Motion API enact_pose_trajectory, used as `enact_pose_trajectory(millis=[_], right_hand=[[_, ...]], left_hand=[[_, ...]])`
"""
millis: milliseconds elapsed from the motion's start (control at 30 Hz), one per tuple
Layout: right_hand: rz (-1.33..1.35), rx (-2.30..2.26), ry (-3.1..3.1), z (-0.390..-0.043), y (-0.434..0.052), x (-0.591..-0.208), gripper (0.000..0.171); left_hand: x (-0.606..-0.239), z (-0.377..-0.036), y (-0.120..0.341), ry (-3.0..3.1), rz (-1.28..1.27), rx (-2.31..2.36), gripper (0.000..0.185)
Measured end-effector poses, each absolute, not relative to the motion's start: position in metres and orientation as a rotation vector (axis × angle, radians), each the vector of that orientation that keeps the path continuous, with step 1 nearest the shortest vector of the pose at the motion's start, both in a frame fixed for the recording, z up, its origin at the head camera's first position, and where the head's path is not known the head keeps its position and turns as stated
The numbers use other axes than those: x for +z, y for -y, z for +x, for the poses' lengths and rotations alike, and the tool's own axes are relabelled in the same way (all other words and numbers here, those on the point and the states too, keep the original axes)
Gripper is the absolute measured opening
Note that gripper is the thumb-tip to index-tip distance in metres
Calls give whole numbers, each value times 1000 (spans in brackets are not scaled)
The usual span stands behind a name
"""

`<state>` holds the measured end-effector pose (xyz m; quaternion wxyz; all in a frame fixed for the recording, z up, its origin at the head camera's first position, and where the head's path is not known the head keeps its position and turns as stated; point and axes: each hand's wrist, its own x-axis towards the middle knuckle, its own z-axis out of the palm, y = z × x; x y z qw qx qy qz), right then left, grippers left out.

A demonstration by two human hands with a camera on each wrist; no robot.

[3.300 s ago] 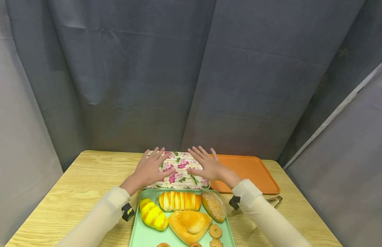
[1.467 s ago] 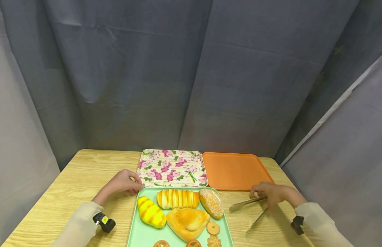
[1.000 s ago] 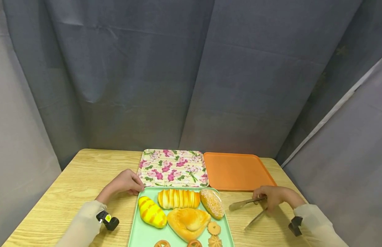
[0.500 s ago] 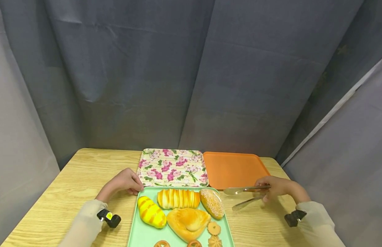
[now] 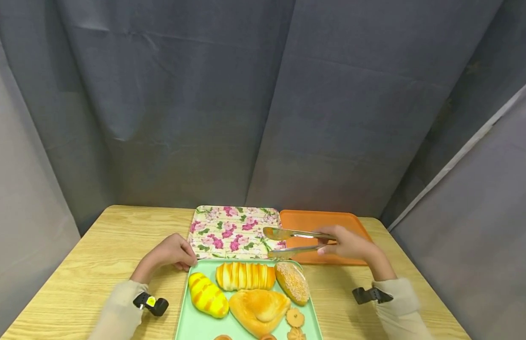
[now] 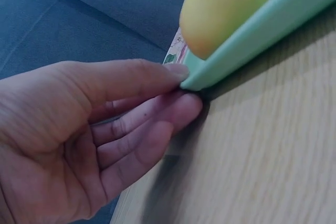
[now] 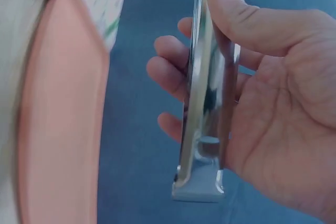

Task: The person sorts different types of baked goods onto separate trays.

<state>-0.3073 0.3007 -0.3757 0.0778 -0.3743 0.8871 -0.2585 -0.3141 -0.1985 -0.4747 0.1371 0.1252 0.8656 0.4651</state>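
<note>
My left hand (image 5: 173,251) pinches the far left corner of the green tray (image 5: 199,326). In the left wrist view, its thumb (image 6: 147,77) lies on the rim with fingers beneath. My right hand (image 5: 350,243) grips metal tongs (image 5: 303,233) by the hinge end, held in the air over the orange tray. Their spread tips point left, overlapping the near right part of the floral tray (image 5: 229,231). On the green tray lie a yellow striped bread (image 5: 208,295), a ridged loaf (image 5: 246,276), a seeded roll (image 5: 292,283), a large folded bread (image 5: 259,311) and flower-shaped cookies (image 5: 295,317).
The orange tray (image 5: 297,219) stands beside the floral one at the back of the wooden table (image 5: 97,274). Parts of two brown pieces show at the bottom edge of the head view. Grey curtains (image 5: 182,104) hang behind and at both sides.
Both hands were spread over the floral tray at first. My left hand has since taken the green tray's corner. My right hand took the tongs from the table, lifting them up and left.
</note>
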Motion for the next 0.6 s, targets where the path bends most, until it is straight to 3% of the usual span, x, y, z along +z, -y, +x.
enact_pose_trajectory(millis=[133, 400, 600], right_hand=[[-1145, -788, -2679, -305, -272, -376, 43], [-1076, -786, -2705, -293, -242, -377, 55], [-1062, -768, -2674, -289, -231, -376, 52]], left_hand=[[-479, -312, 196, -2513, 338, 1367, 8], [-482, -312, 193, -2527, 376, 1363, 8], [-480, -314, 197, -2533, 422, 1357, 7]])
